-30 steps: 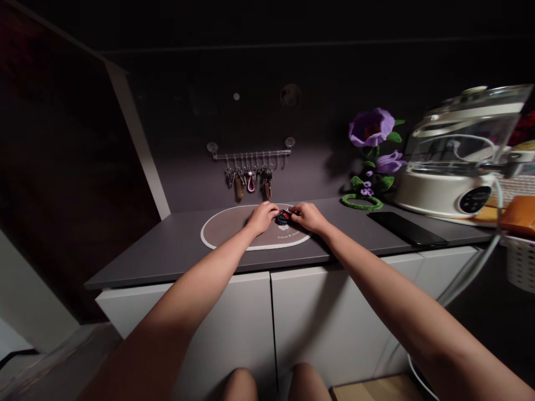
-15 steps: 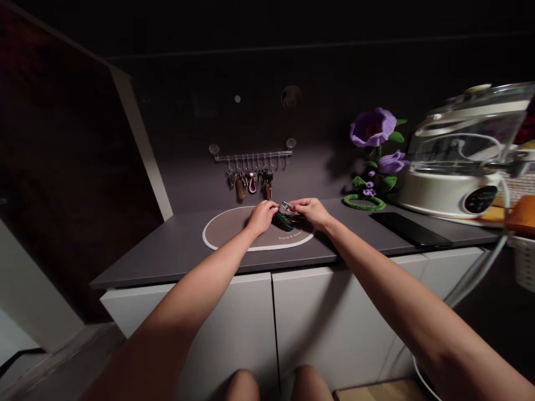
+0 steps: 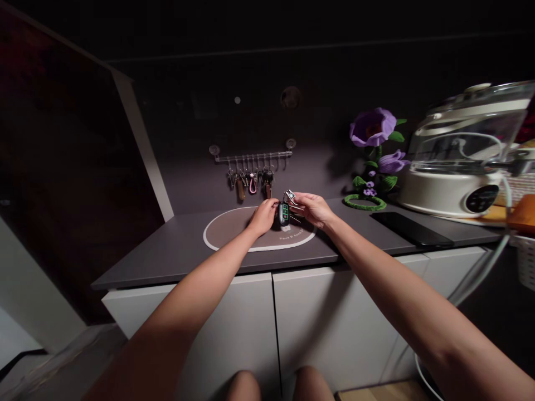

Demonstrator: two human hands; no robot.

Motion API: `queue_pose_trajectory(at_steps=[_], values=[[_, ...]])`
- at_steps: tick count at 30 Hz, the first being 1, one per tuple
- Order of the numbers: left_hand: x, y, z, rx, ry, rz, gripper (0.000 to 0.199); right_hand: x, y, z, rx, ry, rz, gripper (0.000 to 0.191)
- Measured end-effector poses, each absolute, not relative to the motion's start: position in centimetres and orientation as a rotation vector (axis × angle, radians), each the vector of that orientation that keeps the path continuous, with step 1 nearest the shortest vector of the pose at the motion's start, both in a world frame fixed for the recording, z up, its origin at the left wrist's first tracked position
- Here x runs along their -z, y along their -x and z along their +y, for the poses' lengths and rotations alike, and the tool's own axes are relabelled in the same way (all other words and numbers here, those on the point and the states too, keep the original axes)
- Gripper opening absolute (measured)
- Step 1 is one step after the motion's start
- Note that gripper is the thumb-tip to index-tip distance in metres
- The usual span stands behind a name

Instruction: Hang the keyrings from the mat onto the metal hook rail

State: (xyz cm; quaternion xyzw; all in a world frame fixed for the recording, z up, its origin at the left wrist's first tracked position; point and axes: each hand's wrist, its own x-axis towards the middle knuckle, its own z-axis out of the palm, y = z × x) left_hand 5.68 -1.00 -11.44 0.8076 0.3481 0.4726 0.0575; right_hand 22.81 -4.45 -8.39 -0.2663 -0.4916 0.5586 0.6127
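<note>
A dark car key fob (image 3: 284,214) with green-edged buttons hangs upright between my hands, above the oval mat (image 3: 234,236). My right hand (image 3: 314,208) pinches the metal clasp (image 3: 291,195) of its keyring, and thin metal keys (image 3: 296,218) stick out below those fingers. On the fob's left, my left hand (image 3: 264,216) is closed with fingertips together at its edge; what exactly they grip there is too small to make out. Behind my hands, a clear hook rail (image 3: 253,156) on the wall carries several keys and a pink carabiner (image 3: 252,184).
Purple felt flowers (image 3: 373,128) with a green ring base stand to the right. A black phone (image 3: 412,229) lies on the dark counter (image 3: 167,256). Farther right is a white steamer-like appliance (image 3: 449,189) with a clear cover, its cable hanging over the counter edge.
The fob has turned from lying slanted to hanging upright, its buttons facing me. My right hand has lifted the clasp slightly, while my left hand has barely shifted.
</note>
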Motion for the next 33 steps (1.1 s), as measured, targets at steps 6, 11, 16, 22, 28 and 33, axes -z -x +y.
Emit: queue_pose_trajectory(at_steps=[6,11,16,22,28,33], values=[[11.5,-5.9,-0.7,-1.481,-2.368,0.964,0.027,8.1,-22.8,-4.6,-1.345,0.552,-1.124,0.014],[11.1,-5.9,-0.7,-1.519,-2.239,0.916,0.011,8.1,-22.9,-4.6,-1.337,0.516,-1.088,0.014],[10.9,-5.4,-0.3,-1.578,-2.103,0.883,0.016,8.2,-23.0,-4.4,-1.305,0.532,-1.039,0.012],[10.4,-4.9,0.2,-1.714,-1.903,0.882,0.017,8.4,-23.0,-4.0,-1.267,0.612,-0.99,0.013],[9.9,-4.6,-0.1,-1.719,-1.698,0.857,0.017,9.0,-22.9,-3.5,-1.305,0.669,-1.066,0.017],[9.5,-4.4,-0.3,-1.713,-1.572,0.796,0.019,9.6,-22.7,-3.5,-1.38,0.691,-1.177,0.016]])
